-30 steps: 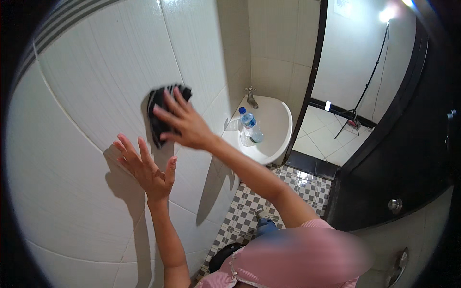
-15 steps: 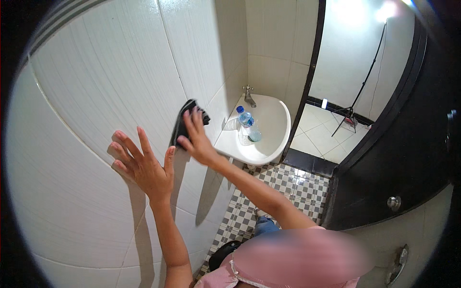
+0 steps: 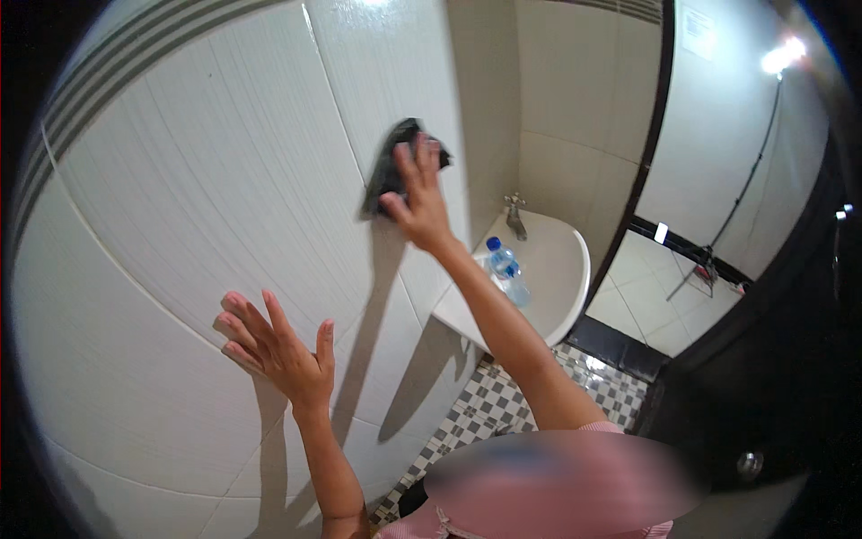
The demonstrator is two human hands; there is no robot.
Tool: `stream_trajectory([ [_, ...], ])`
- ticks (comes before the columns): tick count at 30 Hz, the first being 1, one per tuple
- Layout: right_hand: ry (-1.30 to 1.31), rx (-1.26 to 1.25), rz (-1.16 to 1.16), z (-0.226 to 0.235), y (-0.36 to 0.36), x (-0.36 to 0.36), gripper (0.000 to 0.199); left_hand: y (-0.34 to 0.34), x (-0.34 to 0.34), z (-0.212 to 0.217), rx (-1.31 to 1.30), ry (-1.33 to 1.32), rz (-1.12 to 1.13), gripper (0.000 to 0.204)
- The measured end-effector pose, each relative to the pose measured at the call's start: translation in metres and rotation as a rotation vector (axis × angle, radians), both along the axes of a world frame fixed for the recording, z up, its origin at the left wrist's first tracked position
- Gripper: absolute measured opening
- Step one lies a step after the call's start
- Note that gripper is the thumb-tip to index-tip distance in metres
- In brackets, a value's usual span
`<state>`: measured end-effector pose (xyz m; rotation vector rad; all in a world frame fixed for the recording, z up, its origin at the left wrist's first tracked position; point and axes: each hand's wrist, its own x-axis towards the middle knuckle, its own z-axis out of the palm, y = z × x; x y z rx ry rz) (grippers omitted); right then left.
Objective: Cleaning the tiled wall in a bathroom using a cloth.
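Much wall [image 3: 206,189] separates the splayed left hand [image 3: 292,359] from the right hand [image 3: 424,205], spread on cloth [image 3: 386,172] clear of the basin rim [image 3: 587,269].

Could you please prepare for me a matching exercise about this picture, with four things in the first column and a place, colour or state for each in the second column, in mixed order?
Things
1. dark cloth
2. left hand
3. plastic bottle
4. floor tiles below the sink

Descriptions
A. grey and white checks
B. fingers spread, holding nothing
C. under the right hand, against the wall
D. see-through, with a blue cap

Right pairs: 1-C, 2-B, 3-D, 4-A
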<state>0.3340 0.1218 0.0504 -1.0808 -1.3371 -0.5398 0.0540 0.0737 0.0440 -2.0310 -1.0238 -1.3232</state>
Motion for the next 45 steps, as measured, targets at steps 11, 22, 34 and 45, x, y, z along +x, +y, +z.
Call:
stream_trajectory([
  [11, 0.781, -0.187, -0.074, -0.017, 0.057, 0.189, 0.066, 0.001, 0.013, 0.005, 0.148, -0.030, 0.137, 0.073],
  [22, -0.456, -0.084, 0.202, 0.018, -0.006, 0.023, 0.063, 0.003, 0.112, 0.039, 0.264, -0.157, -0.111, 0.053],
  [34, -0.012, 0.241, -0.099, 0.165, 0.091, 0.252, 0.066, 0.041, 0.152, 0.039, 0.273, 0.036, 0.324, 0.061],
  [45, 0.793, -0.140, -0.183, -0.041, 0.110, 0.346, 0.074, 0.051, 0.154, 0.039, 0.379, 0.064, 0.468, 0.062],
])
